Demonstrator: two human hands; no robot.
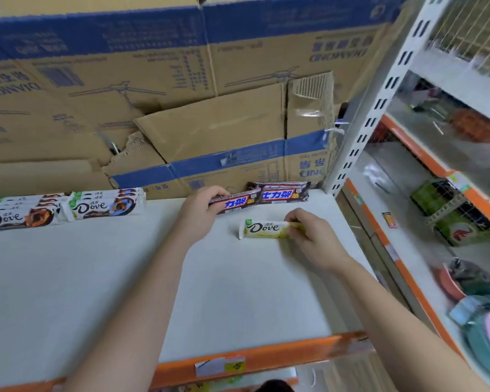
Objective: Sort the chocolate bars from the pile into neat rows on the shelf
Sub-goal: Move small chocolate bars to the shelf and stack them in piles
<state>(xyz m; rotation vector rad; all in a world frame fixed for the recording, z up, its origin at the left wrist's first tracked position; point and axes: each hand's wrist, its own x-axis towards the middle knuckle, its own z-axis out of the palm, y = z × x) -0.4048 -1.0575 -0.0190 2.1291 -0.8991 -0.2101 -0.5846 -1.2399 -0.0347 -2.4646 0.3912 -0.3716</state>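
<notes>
Nearest the camera runs the shelf's orange front edge [280, 356], with a price label [221, 364] stuck on it; behind it lies the white shelf [96, 278], and both bare forearms reach across it from below. The right hand [316, 239] rests on the shelf towards its right side; its fingers are curled, and thumb and fingertips pinch the right end of a white-and-green Dove bar [262, 228], which lies flat on the shelf with its logo facing up. Just beyond and to the left, the left hand [201, 212] grips the left end of a dark Snickers-type bar [235, 204], fingers wrapped over its top edge; this bar sits at the back of the shelf and its right end touches or overlaps a second pile of dark bars [280, 193], which lies just beside the white upright post [379, 108]. Well apart, at the back left, two stacks of Dove bars stand side by side: an orange-marked stack [17, 216] and a blue-marked stack [105, 205]. Behind everything rise brown cardboard boxes [210, 128] with blue bands; to the right is a neighbouring shelf unit [408, 236] holding blurred goods.
</notes>
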